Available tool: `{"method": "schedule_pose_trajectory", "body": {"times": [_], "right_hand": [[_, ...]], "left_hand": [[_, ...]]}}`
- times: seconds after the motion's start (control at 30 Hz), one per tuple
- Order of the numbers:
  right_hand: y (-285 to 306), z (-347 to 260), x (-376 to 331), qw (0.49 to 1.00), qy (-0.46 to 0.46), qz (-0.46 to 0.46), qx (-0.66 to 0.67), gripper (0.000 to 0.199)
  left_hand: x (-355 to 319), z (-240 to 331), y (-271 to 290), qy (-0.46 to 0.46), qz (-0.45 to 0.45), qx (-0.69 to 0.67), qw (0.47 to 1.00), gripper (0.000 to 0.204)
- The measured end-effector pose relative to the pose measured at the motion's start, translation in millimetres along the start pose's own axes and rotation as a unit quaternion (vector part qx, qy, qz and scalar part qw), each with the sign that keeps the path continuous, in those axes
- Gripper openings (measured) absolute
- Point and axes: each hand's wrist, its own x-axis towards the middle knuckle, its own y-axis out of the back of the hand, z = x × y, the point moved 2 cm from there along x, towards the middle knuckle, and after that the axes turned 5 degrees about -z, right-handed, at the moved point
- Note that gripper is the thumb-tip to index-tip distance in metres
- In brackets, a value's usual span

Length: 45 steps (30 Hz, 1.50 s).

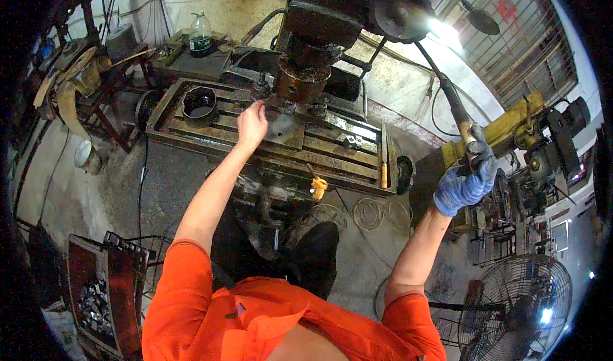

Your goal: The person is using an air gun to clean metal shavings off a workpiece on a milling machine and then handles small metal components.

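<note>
My bare left hand (253, 123) is raised over the milling machine's slotted table (332, 145), fingertips pinched together just in front of the spindle head (302, 80). Whatever those fingers hold, if anything, is too small to make out. A dark clamp stud (261, 87) stands right behind the fingertips. My right hand (469, 177), in a blue glove with dark fingers, is raised at the right and closed round the end of a long lever handle (454, 102) that slopes down from the machine head.
On the table stand a dark round pan (200, 104), a small metal block (351, 142) and a yellow-handled file (384, 169). A yellow air gun (318, 187) hangs at its front edge. A floor fan (516, 307) stands lower right, a bin of metal parts (102, 291) lower left.
</note>
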Motion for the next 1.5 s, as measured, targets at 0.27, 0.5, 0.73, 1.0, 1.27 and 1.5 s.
{"method": "schedule_pose_trajectory", "body": {"times": [0.27,0.5,0.73,1.0,1.27,1.5], "right_hand": [[0.6,-1.4,-4.2,0.999,-0.039,0.015,0.008,0.03],[2.2,0.8,-19.1,0.984,-0.171,0.019,0.055,0.035],[-0.6,0.0,-24.5,0.976,-0.191,0.015,0.107,0.041],[0.7,6.0,-40.2,0.974,-0.185,0.002,0.132,0.04],[-2.7,11.0,-54.8,0.993,-0.111,-0.014,0.049,0.041],[6.5,31.4,-65.3,0.979,-0.151,-0.026,0.136,0.042]], "left_hand": [[-3.8,3.3,-0.6,-0.008,-0.056,0.016,0.998,0.021],[-9.3,4.7,1.2,-0.004,-0.069,-0.003,0.998,0.02],[-13.7,-0.6,19.6,0.028,-0.115,-0.052,0.992,0.022],[-4.5,-32.0,88.3,0.018,-0.127,-0.07,0.989,0.022],[23.4,-82.3,161.1,-0.048,0.038,0.202,0.977,0.023],[5.3,-92.2,146.9,-0.048,-0.086,0.323,0.941,0.026]]}}
